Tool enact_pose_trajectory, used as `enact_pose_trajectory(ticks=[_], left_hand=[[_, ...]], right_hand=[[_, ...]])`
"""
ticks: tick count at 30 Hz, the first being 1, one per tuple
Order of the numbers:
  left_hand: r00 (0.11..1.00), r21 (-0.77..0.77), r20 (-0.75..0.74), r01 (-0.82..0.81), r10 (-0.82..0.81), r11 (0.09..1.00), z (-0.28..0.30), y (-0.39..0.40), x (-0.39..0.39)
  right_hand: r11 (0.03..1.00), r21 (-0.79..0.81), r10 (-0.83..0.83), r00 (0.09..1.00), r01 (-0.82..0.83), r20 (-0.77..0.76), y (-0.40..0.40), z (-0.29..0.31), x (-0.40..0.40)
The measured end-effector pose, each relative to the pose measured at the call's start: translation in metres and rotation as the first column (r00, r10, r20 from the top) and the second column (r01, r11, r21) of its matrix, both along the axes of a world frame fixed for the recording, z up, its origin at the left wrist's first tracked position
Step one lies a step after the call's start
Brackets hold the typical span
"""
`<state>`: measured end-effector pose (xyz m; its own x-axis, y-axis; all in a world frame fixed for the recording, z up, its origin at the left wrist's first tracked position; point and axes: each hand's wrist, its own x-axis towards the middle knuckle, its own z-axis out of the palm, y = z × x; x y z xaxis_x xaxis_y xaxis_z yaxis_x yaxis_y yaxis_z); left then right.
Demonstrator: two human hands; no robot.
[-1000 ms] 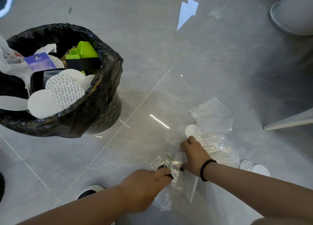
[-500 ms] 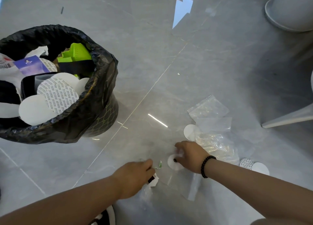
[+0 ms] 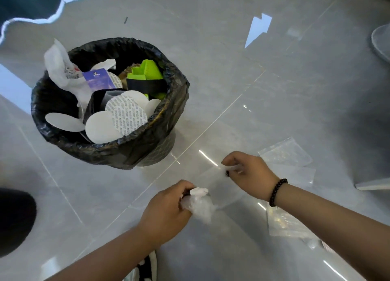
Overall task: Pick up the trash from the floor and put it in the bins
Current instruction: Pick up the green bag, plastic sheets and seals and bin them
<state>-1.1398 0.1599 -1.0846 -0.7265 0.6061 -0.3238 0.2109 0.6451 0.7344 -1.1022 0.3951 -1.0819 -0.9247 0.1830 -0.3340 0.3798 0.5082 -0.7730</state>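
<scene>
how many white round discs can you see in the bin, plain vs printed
Plain white round paper discs: 4, counting the two partly hidden ones
White round disc printed with grey text: 1
Total: 5, all lying in the black-lined bin; more may be buried.

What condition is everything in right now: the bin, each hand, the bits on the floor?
Bin: upright, black liner, nearly full of trash.
Left hand: closed in a grip on crumpled plastic.
Right hand: pinching a small white scrap.
Clear plastic bags: lying flat on the floor, not yet picked up.
White discs: piled inside the bin.
</scene>
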Motion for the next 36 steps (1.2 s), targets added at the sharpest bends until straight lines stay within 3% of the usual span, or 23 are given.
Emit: enact_pose_trajectory(ticks=[4, 7, 13, 16, 20, 22, 24, 26, 28, 31, 33, 36], left_hand=[[0.921, 0.129, 0.172, -0.373, 0.350, 0.919, 0.039, 0.004, -0.004], [0.848, 0.212, 0.217, -0.525, 0.484, 0.824, 0.063, -0.001, -0.009], [0.864, 0.399, 0.210, -0.504, 0.458, 0.766, 0.106, -0.028, -0.024], [0.873, 0.440, 0.108, -0.471, 0.475, 0.765, 0.135, -0.047, -0.042], [0.741, 0.545, 0.027, -0.574, 0.671, 0.611, 0.163, -0.074, -0.083], [0.686, 0.489, -0.082, -0.605, 0.723, 0.629, 0.171, -0.080, -0.108], [0.684, 0.290, -0.264, -0.616, 0.680, 0.733, 0.173, -0.083, -0.134], [0.684, 0.107, -0.409, -0.621, 0.603, 0.776, 0.170, -0.082, -0.156], [0.695, 0.013, -0.472, -0.609, 0.542, 0.793, 0.168, -0.079, -0.172], [0.782, -0.245, -0.499, -0.541, 0.373, 0.805, 0.161, -0.075, -0.187], [0.809, -0.290, -0.479, -0.511, 0.340, 0.809, 0.162, -0.076, -0.188], [0.751, -0.161, -0.548, -0.527, 0.369, 0.834, 0.161, -0.078, -0.184]], right_hand=[[1.000, 0.021, -0.013, 0.991, 0.016, -0.134, -0.008, 0.021, -0.013], [0.991, -0.100, -0.103, 0.982, 0.088, -0.156, -0.014, 0.035, -0.019], [0.970, -0.220, -0.153, 0.964, 0.104, -0.219, -0.033, 0.077, -0.035], [0.964, -0.253, -0.149, 0.955, 0.082, -0.258, -0.044, 0.100, -0.043], [0.963, -0.264, -0.141, 0.944, 0.061, -0.298, -0.054, 0.121, -0.049], [0.965, -0.256, -0.136, 0.947, 0.060, -0.290, -0.059, 0.127, -0.051], [0.966, -0.253, -0.122, 0.952, 0.049, -0.282, -0.064, 0.130, -0.053], [0.965, -0.258, -0.117, 0.957, 0.046, -0.266, -0.067, 0.132, -0.052], [0.963, -0.264, -0.119, 0.958, 0.047, -0.261, -0.070, 0.133, -0.054], [0.960, -0.275, -0.124, 0.957, 0.049, -0.262, -0.072, 0.136, -0.055], [0.956, -0.287, -0.136, 0.957, 0.059, -0.255, -0.072, 0.137, -0.055], [0.959, -0.283, -0.096, 0.962, 0.021, -0.254, -0.069, 0.140, -0.052]])
